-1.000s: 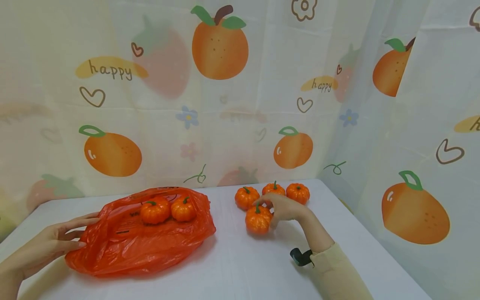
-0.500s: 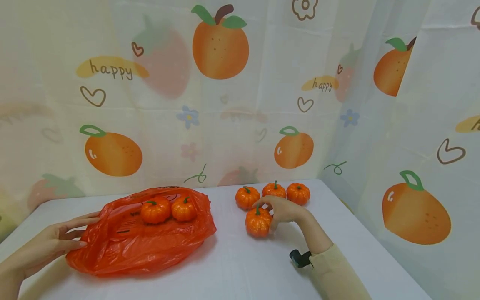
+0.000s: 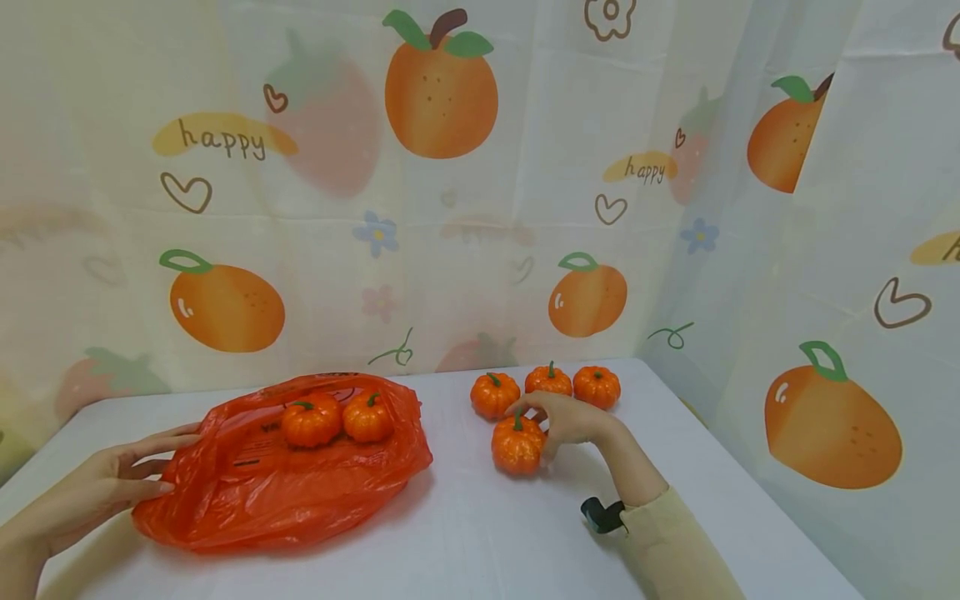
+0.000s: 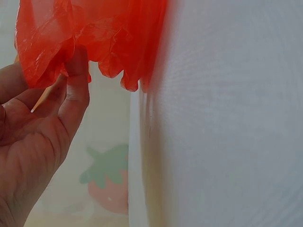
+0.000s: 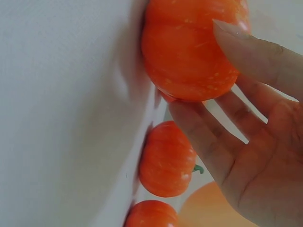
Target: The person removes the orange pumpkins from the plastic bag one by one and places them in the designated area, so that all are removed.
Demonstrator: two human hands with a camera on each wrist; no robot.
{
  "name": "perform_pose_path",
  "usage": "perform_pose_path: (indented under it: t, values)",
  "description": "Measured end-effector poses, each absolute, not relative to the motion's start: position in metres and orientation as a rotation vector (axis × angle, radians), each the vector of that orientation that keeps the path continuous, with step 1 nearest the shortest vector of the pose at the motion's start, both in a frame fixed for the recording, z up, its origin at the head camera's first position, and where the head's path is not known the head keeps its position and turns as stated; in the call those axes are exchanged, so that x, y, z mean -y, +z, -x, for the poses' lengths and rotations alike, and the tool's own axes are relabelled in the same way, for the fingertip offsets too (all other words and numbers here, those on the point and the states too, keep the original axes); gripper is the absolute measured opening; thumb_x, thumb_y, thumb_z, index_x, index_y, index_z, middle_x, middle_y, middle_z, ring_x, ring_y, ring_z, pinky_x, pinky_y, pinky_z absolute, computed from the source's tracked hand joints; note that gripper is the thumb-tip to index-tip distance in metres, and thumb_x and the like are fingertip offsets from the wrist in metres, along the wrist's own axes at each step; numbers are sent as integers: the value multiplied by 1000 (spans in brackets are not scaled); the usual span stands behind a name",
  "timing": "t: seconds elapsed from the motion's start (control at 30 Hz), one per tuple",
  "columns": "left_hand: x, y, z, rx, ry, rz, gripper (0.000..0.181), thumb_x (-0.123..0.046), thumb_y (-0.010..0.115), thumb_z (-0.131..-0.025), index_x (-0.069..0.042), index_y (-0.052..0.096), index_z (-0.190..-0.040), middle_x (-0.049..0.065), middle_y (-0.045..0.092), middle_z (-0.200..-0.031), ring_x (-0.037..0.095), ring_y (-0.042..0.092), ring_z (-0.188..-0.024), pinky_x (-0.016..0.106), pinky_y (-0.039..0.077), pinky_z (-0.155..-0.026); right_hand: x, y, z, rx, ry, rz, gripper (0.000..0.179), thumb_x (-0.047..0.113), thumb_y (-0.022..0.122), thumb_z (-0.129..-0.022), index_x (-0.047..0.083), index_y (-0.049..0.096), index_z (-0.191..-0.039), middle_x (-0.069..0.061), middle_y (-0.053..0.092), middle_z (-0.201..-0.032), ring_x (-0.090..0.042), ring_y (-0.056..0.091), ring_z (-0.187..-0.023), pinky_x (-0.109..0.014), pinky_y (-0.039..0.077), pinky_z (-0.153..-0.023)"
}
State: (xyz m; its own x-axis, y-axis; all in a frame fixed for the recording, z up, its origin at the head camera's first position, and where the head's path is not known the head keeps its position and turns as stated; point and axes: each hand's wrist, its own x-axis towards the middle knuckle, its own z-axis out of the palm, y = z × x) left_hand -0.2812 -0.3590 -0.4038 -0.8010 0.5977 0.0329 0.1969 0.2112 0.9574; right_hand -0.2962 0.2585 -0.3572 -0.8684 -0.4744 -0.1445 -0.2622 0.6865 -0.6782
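My left hand (image 3: 112, 482) pinches the left edge of a crinkled red plastic bag (image 3: 292, 508), which lies on its side with its mouth turned up; the left wrist view shows fingers at the gathered plastic (image 4: 109, 38). Two small orange pumpkins with green stems, one left (image 3: 311, 425) and one right (image 3: 367, 420), sit at the bag's mouth. My right hand (image 3: 576, 417) grips another small pumpkin (image 3: 516, 448) on the table, thumb on one side and fingers round the other. Up close in the right wrist view, that pumpkin (image 5: 189, 52) is ribbed and glossy.
Behind my right hand stand three more pumpkins, left (image 3: 491, 398), middle (image 3: 551, 377) and right (image 3: 597, 387). A white cloth covers the table (image 3: 457, 533). A fruit-printed curtain (image 3: 480, 267) hangs along the back and right. A black device (image 3: 602, 515) is on my right wrist.
The pumpkin in my right hand has shifted slightly toward the table's front since the first frame. My left hand and the bag look nearly unmoved.
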Motion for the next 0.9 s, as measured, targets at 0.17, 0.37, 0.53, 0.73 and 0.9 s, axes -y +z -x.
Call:
perform_pose_path:
  t: [0.17,0.37,0.53,0.73,0.9]
  values:
    - [359,-404,281,-2158,1614,-738,52,4,43,-100,-5,37,-151,-42,40,-144,-4,58,-113,23,57,-85,-259,-355,296,-2564,-997,593,69,-10,76,-64,16,62,-127,-5,58,-131,-34,50,-128,-41,56,-94]
    - [359,-404,281,-2164,1607,-712,52,3,44,-100,-7,38,-151,-44,40,-141,-5,59,-112,24,58,-84,-261,-350,297,-2527,-1045,638,71,-9,76,-67,5,57,-134,-13,56,-139,-39,49,-132,-49,50,-104]
    - [359,-404,281,-2177,1598,-712,53,2,44,-100,-8,36,-152,-44,39,-142,-5,58,-112,24,57,-84,-262,-343,298,-2542,-1048,637,72,-9,73,-67,1,54,-136,-19,53,-143,-46,44,-137,-56,46,-106]
    - [359,-403,281,-2183,1594,-705,54,2,44,-100,-8,36,-152,-45,39,-141,-6,58,-112,24,58,-84,-260,-335,299,-2617,-999,652,75,-7,75,-65,3,55,-136,-17,53,-143,-43,46,-134,-53,51,-101]
    - [359,-402,281,-2183,1590,-690,53,1,44,-100,-8,37,-152,-45,39,-140,-6,58,-112,24,58,-84,-256,-328,299,-2668,-988,643,77,-5,75,-64,7,55,-137,-14,51,-146,-39,43,-136,-49,51,-99]
